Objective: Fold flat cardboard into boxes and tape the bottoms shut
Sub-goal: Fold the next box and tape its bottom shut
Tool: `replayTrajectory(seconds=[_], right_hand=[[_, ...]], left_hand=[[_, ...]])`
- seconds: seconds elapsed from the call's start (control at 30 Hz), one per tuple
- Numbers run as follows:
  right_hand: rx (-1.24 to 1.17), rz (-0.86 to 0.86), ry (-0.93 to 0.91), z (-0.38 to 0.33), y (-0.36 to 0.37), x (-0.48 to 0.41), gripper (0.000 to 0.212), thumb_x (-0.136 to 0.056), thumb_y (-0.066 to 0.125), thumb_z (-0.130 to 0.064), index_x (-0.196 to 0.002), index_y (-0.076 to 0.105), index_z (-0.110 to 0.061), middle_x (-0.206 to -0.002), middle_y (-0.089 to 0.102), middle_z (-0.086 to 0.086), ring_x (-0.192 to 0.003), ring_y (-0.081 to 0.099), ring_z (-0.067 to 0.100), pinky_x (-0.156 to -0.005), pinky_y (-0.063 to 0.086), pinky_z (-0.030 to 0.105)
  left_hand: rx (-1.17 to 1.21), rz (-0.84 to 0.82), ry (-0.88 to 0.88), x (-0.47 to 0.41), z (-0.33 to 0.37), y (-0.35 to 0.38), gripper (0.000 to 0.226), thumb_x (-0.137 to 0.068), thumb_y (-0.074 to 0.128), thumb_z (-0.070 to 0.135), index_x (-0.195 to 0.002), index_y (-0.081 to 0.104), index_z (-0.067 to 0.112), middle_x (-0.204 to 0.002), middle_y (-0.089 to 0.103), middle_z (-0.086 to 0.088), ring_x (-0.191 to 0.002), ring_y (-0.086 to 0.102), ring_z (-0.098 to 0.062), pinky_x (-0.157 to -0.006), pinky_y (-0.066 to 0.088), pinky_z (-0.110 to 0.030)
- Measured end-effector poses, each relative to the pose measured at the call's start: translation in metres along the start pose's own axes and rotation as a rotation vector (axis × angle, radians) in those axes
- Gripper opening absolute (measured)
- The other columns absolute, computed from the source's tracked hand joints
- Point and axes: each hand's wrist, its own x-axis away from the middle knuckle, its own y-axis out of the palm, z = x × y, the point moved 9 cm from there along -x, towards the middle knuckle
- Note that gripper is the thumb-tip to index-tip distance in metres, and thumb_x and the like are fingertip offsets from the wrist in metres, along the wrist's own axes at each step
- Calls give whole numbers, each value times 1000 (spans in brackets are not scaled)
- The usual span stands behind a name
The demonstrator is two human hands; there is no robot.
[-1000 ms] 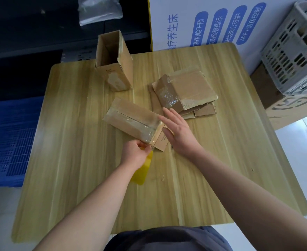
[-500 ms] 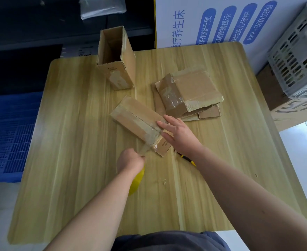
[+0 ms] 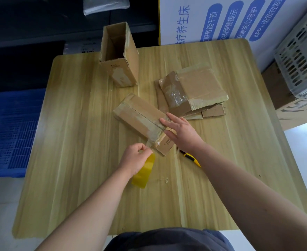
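Observation:
A folded cardboard box (image 3: 138,113) lies on its side in the middle of the wooden table (image 3: 73,142), with clear tape along its seam. My right hand (image 3: 181,132) presses flat on the box's near end, fingers spread. My left hand (image 3: 135,156) grips a yellow tape roll (image 3: 144,172), and a strip of clear tape stretches from the roll to the box's near end. A finished open box (image 3: 120,55) stands upright at the back. A stack of flat cardboard (image 3: 194,91) lies right of centre.
A yellow utility knife (image 3: 192,158) lies on the table just under my right wrist. A white plastic crate (image 3: 301,57) sits on cartons at the right. A blue crate (image 3: 9,131) is on the floor to the left. A large printed carton stands behind the table.
My left hand pulled the tape roll away from the box toward me, then came back slightly toward the box's end. The right hand stayed pressed on the box. The knife came into view.

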Motion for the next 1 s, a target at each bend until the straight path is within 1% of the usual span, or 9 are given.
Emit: replayTrajectory(seconds=[0.13, 0.27, 0.37, 0.43, 0.67, 0.73, 0.77, 0.83, 1.0], right_hand=[[23, -7, 3, 0, 0, 0, 44, -99, 49, -32, -143, 44, -28, -156, 29, 5, -141, 34, 18, -118, 8, 32], [21, -11, 13, 0, 0, -1, 44, -100, 48, -32, -144, 43, -28, -157, 28, 4, -140, 35, 17, -120, 8, 34], [14, -9, 16, 1, 1, -1, 44, -100, 47, -33, -144, 43, -28, -157, 27, 4, -140, 36, 16, -121, 8, 34], [8, -15, 25, 2, 3, -1, 44, -100, 47, -33, -144, 43, -29, -157, 27, 3, -139, 36, 15, -121, 8, 34], [35, -36, 37, 2, 2, -1, 45, -100, 45, -35, -145, 41, -32, -158, 26, 1, -141, 33, 14, -121, 6, 32], [41, -38, 40, 3, 1, -1, 45, -100, 45, -36, -145, 41, -32, -158, 26, 1, -140, 34, 14, -121, 5, 32], [41, -38, 42, 3, 1, -1, 45, -100, 45, -36, -145, 40, -33, -158, 26, 0, -140, 34, 14, -121, 5, 31], [34, -44, 49, 3, 1, -1, 45, -100, 44, -36, -145, 40, -33, -158, 26, 0, -140, 34, 13, -121, 5, 31], [21, -44, 51, 3, 0, -2, 45, -100, 47, -36, -144, 42, -33, -157, 28, 0, -141, 32, 13, -121, 4, 32]], left_hand=[[-27, 37, -57, 3, -7, 2, 24, -87, 62, 21, -68, 65, 6, -62, 57, -1, -62, 50, -17, -55, 35, -26], [74, 34, -178, 15, -42, 5, 22, -72, 63, 29, -54, 68, 18, -65, 66, 0, -73, 60, -22, -72, 47, -32], [124, 23, -167, 22, -50, 2, 22, -68, 72, 34, -64, 66, 14, -63, 62, 1, -69, 56, -21, -69, 46, -31], [109, 20, -103, 20, -43, -1, 18, -74, 80, 26, -71, 65, 15, -76, 67, 0, -73, 59, -18, -74, 48, -30], [-67, 122, 109, 16, -7, -14, 17, -74, 67, 22, -71, 50, 22, -83, 60, 5, -80, 57, -20, -76, 47, -33], [-25, 138, 127, 17, -3, -18, 19, -72, 64, 20, -86, 52, 26, -90, 58, 8, -87, 58, -21, -76, 45, -31], [-29, 121, 124, 17, -4, -18, 35, -75, 65, 15, -103, 50, 30, -95, 56, 9, -86, 58, -20, -71, 45, -29], [-183, 101, 138, 18, -6, -18, 60, -80, 66, 9, -126, 39, 34, -106, 49, 8, -83, 57, -20, -67, 44, -28], [-681, 108, 161, 21, -16, -18, 15, -86, 64, 20, -99, 58, 25, -126, 38, 2, -90, 63, -25, -73, 46, -31]])
